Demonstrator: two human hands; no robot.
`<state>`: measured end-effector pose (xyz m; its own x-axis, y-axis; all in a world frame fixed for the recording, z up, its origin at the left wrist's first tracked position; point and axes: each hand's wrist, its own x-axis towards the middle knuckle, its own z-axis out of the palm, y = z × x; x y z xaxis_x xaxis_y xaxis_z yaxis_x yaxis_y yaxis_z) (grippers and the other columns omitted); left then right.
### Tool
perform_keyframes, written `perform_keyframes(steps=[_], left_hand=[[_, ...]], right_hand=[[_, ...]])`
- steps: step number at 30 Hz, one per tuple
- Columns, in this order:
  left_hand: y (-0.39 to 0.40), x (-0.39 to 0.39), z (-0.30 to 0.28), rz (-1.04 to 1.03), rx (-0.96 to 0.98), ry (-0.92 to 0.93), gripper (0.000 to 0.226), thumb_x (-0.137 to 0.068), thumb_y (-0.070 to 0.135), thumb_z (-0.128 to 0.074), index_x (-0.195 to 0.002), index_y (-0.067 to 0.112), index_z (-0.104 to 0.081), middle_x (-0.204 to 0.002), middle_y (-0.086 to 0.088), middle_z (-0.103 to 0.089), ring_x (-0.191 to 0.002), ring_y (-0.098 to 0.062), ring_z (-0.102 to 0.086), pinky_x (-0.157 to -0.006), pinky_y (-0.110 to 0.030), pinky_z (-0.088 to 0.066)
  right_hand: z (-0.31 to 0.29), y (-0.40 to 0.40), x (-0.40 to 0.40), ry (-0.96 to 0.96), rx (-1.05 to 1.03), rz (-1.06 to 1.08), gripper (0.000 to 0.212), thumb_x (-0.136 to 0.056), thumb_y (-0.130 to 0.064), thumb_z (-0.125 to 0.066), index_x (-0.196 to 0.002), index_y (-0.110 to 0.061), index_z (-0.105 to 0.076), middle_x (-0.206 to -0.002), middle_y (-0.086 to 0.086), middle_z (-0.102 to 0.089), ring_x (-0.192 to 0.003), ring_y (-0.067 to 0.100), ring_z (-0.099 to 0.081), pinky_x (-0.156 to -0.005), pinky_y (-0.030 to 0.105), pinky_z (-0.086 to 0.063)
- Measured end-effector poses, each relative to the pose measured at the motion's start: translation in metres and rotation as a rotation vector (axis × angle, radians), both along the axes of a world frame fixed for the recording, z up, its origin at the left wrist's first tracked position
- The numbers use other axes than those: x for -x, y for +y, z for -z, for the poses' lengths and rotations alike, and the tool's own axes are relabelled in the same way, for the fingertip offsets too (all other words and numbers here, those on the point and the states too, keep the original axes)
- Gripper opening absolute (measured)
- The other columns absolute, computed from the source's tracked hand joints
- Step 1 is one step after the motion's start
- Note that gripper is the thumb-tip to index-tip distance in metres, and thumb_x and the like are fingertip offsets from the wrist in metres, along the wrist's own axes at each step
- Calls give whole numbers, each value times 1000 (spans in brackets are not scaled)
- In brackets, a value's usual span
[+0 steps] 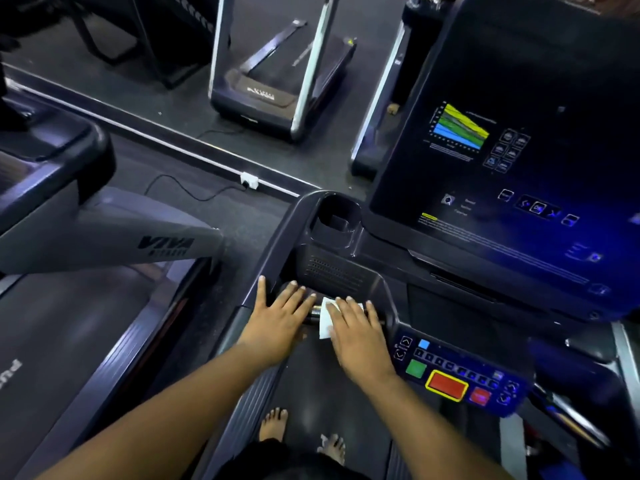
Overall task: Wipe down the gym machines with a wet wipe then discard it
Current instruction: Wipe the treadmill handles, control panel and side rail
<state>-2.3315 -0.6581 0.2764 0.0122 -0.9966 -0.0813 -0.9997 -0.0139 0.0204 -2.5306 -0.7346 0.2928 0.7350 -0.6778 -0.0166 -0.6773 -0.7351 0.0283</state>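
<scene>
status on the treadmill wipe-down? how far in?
Done: nothing provably clean from this view. In hand: the right hand presses the white wet wipe onto the chrome handlebar grip of the dark treadmill console; the left hand rests flat beside it. Left: the coloured button panel, the neighbouring grey treadmill, then discarding; no bin is visible.

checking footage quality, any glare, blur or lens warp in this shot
Head view: dim room, blue glow over the console; wide-angle bending of the floor strip; slight motion blur on the right hand pressing the wipe; left hand sharper.
</scene>
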Motion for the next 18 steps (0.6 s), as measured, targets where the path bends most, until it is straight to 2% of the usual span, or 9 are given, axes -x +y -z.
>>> perform_keyframes(steps=[1,3,5,6,10,12,13,16,18], left_hand=[[1,-5,-2,-7,-17,-22,84,-87,52,-68,-157,19,-36,-158,-7,-44,-151,-26,-34,-114,-77,8],[2,-13,-7,27,-68,-72,89,-95,52,-57,-163,18,-12,-167,-10,-27,-156,-26,-18,-113,-75,14],[0,-17,-11,80,-152,-122,91,-101,53,-46,-161,18,13,-171,-9,-7,-158,-24,-2,-114,-74,12],[0,-18,-15,96,-187,-131,91,-102,54,-43,-160,18,18,-171,-8,-2,-158,-24,1,-115,-74,11],[1,-22,-16,114,-185,-105,90,-103,51,-43,-159,19,20,-172,-6,2,-158,-22,4,-115,-72,12],[1,-24,-14,127,-166,-96,85,-104,48,-40,-160,20,17,-171,-5,2,-158,-21,5,-116,-69,13],[1,-25,-13,130,-151,-85,83,-104,46,-40,-161,20,13,-171,-5,2,-158,-21,5,-117,-69,14],[0,-28,-10,131,-100,-54,82,-100,45,-46,-163,19,0,-171,-5,-8,-158,-24,-1,-114,-72,17],[0,-29,-11,116,-105,-60,82,-100,47,-47,-163,20,-2,-171,-6,-9,-158,-24,-1,-112,-73,19]], right_hand=[[1,-2,-2,44,-7,14,57,-97,-50,-45,-145,-19,-48,-137,4,-58,-129,26,-53,-116,51,-32],[-7,-9,-16,134,-22,47,72,-92,-69,-43,-143,-19,-52,-125,6,-63,-114,28,-59,-109,52,-39],[-16,-18,-33,239,-89,69,82,-90,-78,-35,-148,-20,-44,-128,8,-62,-115,29,-58,-110,53,-34],[-19,-19,-39,291,-134,72,87,-90,-80,-32,-153,-20,-37,-132,10,-60,-120,30,-56,-113,55,-30],[-12,4,-32,279,-75,68,98,-86,-79,-42,-158,-14,-28,-145,18,-51,-134,36,-47,-119,65,-17],[2,18,-17,214,13,11,102,-87,-75,-46,-160,-8,-22,-159,24,-33,-148,40,-30,-122,65,-8],[5,18,-15,205,35,-4,101,-88,-73,-47,-159,-5,-22,-160,25,-30,-150,40,-26,-122,64,-6],[-7,1,-37,202,-9,4,84,-88,-73,-50,-143,-8,-48,-137,18,-58,-132,35,-51,-122,60,-17],[-21,-15,-58,247,-130,14,75,-88,-75,-49,-132,-14,-52,-126,11,-62,-121,30,-56,-119,56,-24]])
